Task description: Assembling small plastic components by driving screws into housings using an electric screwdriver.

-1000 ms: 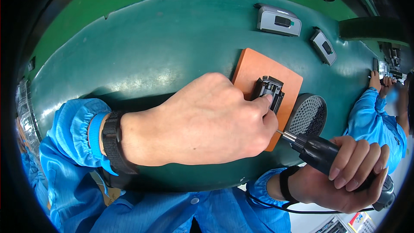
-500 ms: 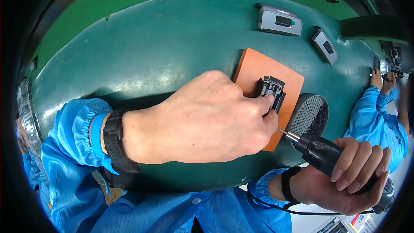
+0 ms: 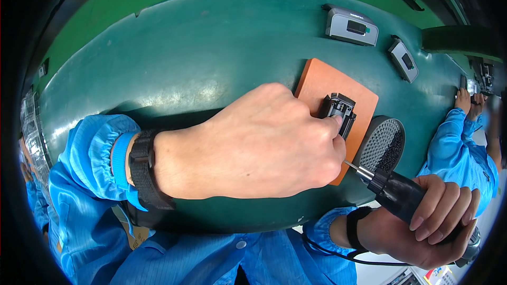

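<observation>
My left hand (image 3: 264,145) reaches across from the left with its fingers curled down onto a small black plastic part (image 3: 343,106). This part sits on an orange board (image 3: 318,80), and my hand covers its near left side. In my right hand (image 3: 409,237) is a black electric screwdriver (image 3: 397,192), gripped round its body. Its thin bit points up and left, ending close beside the knuckles of my left hand, apart from the black part. Just right of the board lies a grey oval tray (image 3: 376,140) with a bumpy surface and many tiny dark pieces, probably screws.
Two grey housings, one larger (image 3: 351,26) and one smaller (image 3: 404,59), rest on the green table (image 3: 211,37) at the far right. Another person's blue sleeve (image 3: 451,142) and hands show at the right edge. A cable (image 3: 343,256) runs below my right wrist.
The board, tray and housings sit slightly farther right in the picture, as the view has shifted a little. Both hands keep their holds, and the screwdriver bit stays by my left hand.
</observation>
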`<control>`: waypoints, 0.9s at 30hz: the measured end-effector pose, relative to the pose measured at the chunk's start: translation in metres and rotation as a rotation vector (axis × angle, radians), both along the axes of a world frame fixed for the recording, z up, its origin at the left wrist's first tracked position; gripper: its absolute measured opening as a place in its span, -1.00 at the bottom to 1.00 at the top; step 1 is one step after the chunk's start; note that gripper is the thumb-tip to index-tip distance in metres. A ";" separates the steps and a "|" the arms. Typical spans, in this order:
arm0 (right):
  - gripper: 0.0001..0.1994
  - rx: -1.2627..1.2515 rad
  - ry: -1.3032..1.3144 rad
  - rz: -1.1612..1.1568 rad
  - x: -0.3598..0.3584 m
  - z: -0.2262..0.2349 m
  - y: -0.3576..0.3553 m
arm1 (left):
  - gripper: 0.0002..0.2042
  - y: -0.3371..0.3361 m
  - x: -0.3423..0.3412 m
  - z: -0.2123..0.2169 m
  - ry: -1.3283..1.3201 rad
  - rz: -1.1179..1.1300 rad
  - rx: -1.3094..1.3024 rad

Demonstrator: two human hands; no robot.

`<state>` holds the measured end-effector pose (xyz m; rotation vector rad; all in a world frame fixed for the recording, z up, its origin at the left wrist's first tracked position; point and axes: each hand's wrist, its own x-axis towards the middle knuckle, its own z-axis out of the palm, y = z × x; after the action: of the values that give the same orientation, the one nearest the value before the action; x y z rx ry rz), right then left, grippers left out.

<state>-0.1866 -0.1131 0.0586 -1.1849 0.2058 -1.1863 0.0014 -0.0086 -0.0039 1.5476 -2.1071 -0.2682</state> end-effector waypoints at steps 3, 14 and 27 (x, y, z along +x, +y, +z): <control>-0.83 0.008 -0.007 0.012 0.001 0.000 0.000 | -0.80 -0.001 0.000 -0.001 0.004 0.001 0.001; -0.84 -0.022 0.028 0.027 0.004 -0.004 -0.001 | -0.80 -0.002 -0.001 -0.002 -0.036 -0.002 -0.026; -0.72 -0.259 0.019 0.518 0.020 0.005 -0.061 | -0.59 0.013 -0.010 0.003 -0.273 -0.019 0.123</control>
<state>-0.1667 -0.1745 0.0637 -1.3697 -0.2387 -0.7578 -0.0083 0.0043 -0.0009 1.7186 -2.3533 -0.2064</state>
